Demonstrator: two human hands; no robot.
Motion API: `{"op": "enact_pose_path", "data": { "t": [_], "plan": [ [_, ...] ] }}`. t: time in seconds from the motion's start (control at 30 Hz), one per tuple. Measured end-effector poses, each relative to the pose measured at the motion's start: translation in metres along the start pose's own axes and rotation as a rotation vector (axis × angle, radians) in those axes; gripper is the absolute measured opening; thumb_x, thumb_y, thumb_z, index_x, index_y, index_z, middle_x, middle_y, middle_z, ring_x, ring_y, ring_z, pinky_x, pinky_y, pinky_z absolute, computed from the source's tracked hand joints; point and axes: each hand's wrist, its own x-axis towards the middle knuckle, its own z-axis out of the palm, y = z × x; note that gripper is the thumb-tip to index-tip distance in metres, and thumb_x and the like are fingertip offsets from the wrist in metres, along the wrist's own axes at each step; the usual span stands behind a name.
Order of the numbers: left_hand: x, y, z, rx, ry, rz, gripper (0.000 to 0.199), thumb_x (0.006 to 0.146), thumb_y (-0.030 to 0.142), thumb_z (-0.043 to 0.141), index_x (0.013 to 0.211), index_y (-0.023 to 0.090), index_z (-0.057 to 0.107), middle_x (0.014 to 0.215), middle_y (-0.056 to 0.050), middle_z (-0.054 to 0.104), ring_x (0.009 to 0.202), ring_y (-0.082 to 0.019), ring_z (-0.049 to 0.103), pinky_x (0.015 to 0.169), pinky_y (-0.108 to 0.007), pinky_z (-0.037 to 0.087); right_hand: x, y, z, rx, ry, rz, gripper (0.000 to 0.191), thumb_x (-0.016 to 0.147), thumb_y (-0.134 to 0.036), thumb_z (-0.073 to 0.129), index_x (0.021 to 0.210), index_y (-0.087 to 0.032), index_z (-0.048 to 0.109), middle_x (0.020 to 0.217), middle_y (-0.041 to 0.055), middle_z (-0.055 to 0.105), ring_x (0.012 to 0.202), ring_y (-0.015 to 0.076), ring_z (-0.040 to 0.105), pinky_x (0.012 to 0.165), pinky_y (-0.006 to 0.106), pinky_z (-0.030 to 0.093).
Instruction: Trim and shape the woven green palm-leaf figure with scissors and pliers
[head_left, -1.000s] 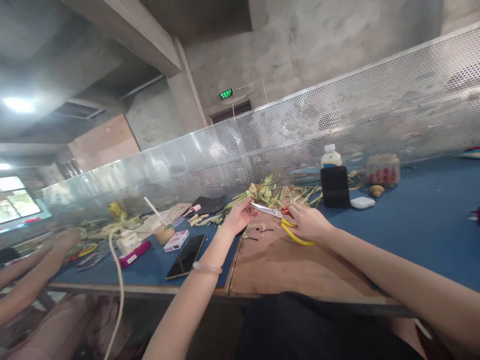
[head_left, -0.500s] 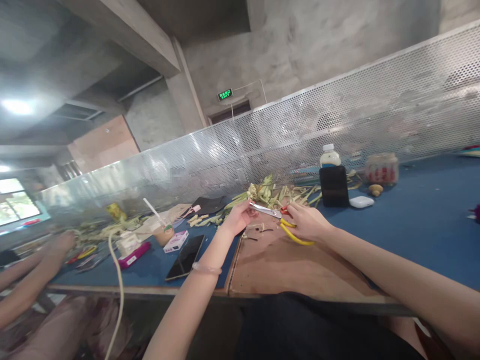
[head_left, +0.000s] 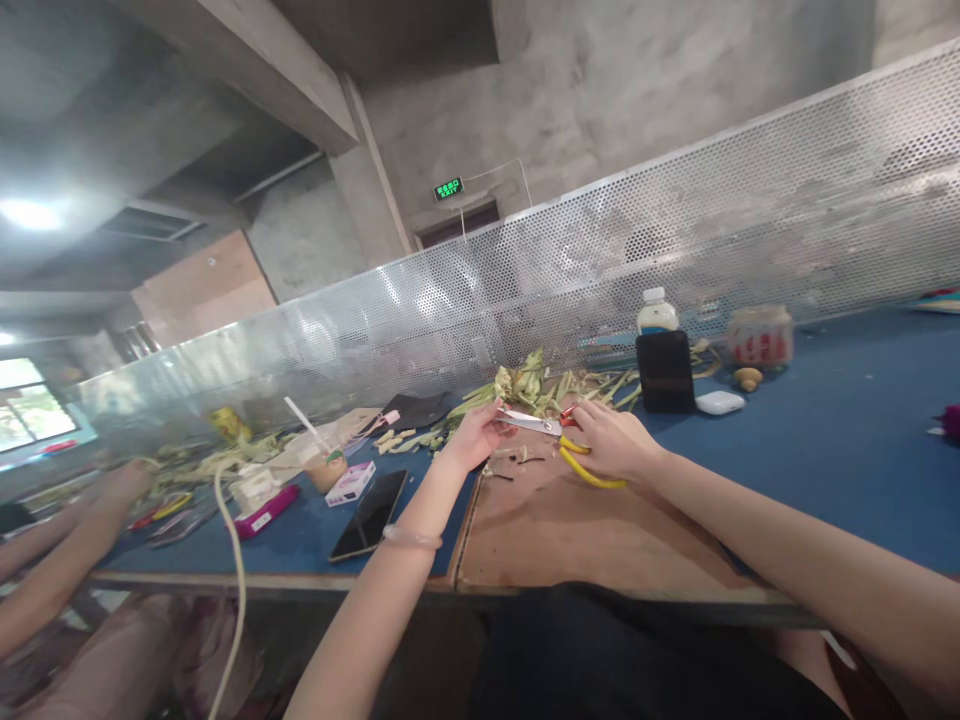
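Observation:
My right hand [head_left: 611, 437] is closed on the red and yellow handles of a pair of scissors [head_left: 553, 426], whose metal blades point left. At the blade tips is my left hand [head_left: 476, 437], its fingers pinched together; what they hold is too small to make out. Both hands are above a brown board [head_left: 555, 540]. Small dark scraps [head_left: 517, 460] lie on the board below the blades. Just behind my hands is a pile of pale green husk-like strips [head_left: 529, 383].
A phone [head_left: 370, 515], a small box [head_left: 351, 484] and a cup with a straw [head_left: 327, 468] stand left. At the right are a dark upright device [head_left: 665, 372], a bottle [head_left: 656, 312], a white case [head_left: 720, 403] and a jar [head_left: 760, 337]. Another person's hands [head_left: 124, 485] work far left.
The whole view has shifted very slightly. My hands and the scissors keep nearly the same pose.

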Motion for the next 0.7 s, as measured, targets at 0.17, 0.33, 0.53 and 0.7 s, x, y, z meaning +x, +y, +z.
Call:
{"op": "enact_pose_path", "data": {
  "t": [0.17, 0.33, 0.53, 0.7],
  "plan": [
    [-0.0009, 0.0003, 0.0009, 0.0, -0.031, 0.01, 0.008, 0.071, 0.018, 0.063, 0.07, 0.011, 0.06, 0.067, -0.003, 0.063, 0.056, -0.011, 0.058, 0.061, -0.027, 0.049, -0.0001, 0.0, -0.001, -0.008, 0.002, 0.014, 0.04, 0.081, -0.053, 0.035, 0.091, -0.016, 0.05, 0.094, 0.0094, 0.056, 0.085, 0.0218, 0.054, 0.058, 0.027, 0.037],
    [0.0009, -0.0007, -0.0023, 0.004, -0.031, -0.003, 0.011, 0.069, 0.021, 0.065, 0.07, 0.011, 0.061, 0.065, -0.003, 0.063, 0.058, -0.013, 0.059, 0.06, -0.028, 0.05, 0.0002, -0.0007, -0.0029, -0.002, -0.009, -0.003, 0.041, 0.08, -0.054, 0.037, 0.092, -0.017, 0.049, 0.095, 0.0097, 0.056, 0.087, 0.022, 0.054, 0.058, 0.027, 0.037],
    [0.0011, -0.0001, -0.0006, -0.005, -0.034, 0.008, 0.011, 0.07, 0.019, 0.065, 0.069, 0.01, 0.06, 0.066, -0.004, 0.064, 0.056, -0.012, 0.058, 0.061, -0.028, 0.05, 0.0006, -0.0007, -0.005, 0.002, 0.004, 0.016, 0.039, 0.08, -0.052, 0.036, 0.092, -0.017, 0.049, 0.101, 0.0113, 0.055, 0.093, 0.0228, 0.051, 0.058, 0.027, 0.038],
    [0.0004, -0.0003, 0.0006, -0.007, -0.018, 0.01, 0.008, 0.071, 0.018, 0.063, 0.069, 0.01, 0.06, 0.066, -0.004, 0.063, 0.057, -0.011, 0.058, 0.062, -0.027, 0.049, 0.001, -0.0001, -0.0045, -0.001, -0.01, 0.025, 0.04, 0.08, -0.052, 0.036, 0.094, -0.017, 0.049, 0.102, 0.0116, 0.054, 0.094, 0.0229, 0.051, 0.06, 0.027, 0.039]
  ]
}}
